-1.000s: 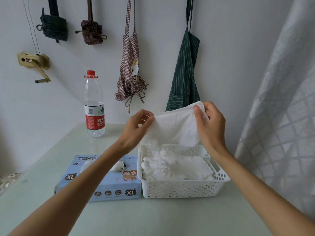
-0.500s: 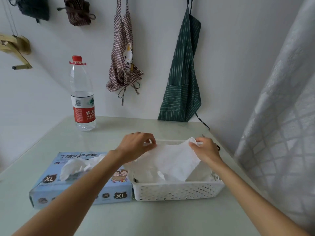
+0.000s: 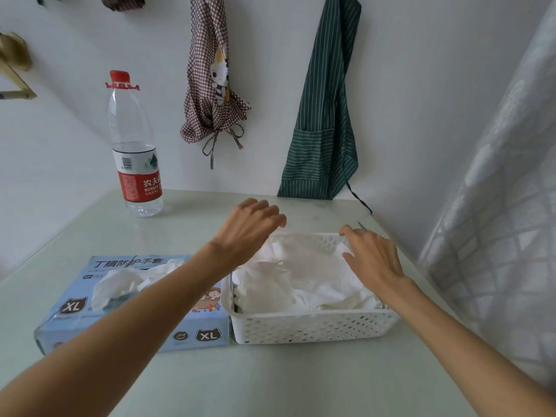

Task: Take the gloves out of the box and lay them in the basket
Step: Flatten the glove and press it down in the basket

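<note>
A white perforated basket (image 3: 313,326) stands on the table, and white gloves (image 3: 301,278) lie piled inside it. To its left lies a light blue glove box (image 3: 198,332) marked XL, with a white glove (image 3: 120,284) sticking out of its top slot. My left hand (image 3: 249,227) hovers above the basket's far left corner with relaxed fingers and holds nothing. My right hand (image 3: 373,254) is over the basket's right side, fingers spread, its fingertips at the top glove's edge. My left forearm crosses over the box.
A water bottle (image 3: 135,152) with a red cap stands at the back left of the pale green table (image 3: 270,380). A checked apron (image 3: 213,85) and a green striped apron (image 3: 322,115) hang on the wall. A curtain (image 3: 496,206) hangs at the right.
The glove that both hands held up over the basket has come down into it and been let go. Both hands have opened and lifted slightly.
</note>
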Demonstrator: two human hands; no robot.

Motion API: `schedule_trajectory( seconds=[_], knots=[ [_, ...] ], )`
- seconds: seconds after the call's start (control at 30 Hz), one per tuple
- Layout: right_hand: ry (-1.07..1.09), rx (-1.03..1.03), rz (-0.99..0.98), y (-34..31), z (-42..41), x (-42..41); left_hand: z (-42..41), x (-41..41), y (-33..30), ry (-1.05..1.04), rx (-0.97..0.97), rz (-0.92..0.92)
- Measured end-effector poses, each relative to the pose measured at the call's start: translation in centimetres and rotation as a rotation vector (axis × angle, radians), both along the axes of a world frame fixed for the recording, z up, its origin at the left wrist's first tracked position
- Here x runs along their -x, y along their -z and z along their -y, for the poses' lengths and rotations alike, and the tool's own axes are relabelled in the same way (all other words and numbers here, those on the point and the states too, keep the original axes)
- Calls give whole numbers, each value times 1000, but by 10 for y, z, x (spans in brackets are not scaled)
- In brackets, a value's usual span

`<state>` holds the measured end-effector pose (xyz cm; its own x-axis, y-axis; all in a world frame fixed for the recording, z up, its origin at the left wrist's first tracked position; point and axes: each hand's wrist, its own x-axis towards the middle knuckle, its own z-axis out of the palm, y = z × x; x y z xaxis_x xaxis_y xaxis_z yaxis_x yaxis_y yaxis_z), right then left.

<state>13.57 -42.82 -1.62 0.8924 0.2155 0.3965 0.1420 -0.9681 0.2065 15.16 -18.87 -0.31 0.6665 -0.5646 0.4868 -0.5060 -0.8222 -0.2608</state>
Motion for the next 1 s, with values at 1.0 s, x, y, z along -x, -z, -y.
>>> schedule_trajectory(
  seconds=[1.0],
  knots=[
    [-232, -370, -893, -23, -28, 43, 0, 61, -1, -394, -551, -795]
  ],
)
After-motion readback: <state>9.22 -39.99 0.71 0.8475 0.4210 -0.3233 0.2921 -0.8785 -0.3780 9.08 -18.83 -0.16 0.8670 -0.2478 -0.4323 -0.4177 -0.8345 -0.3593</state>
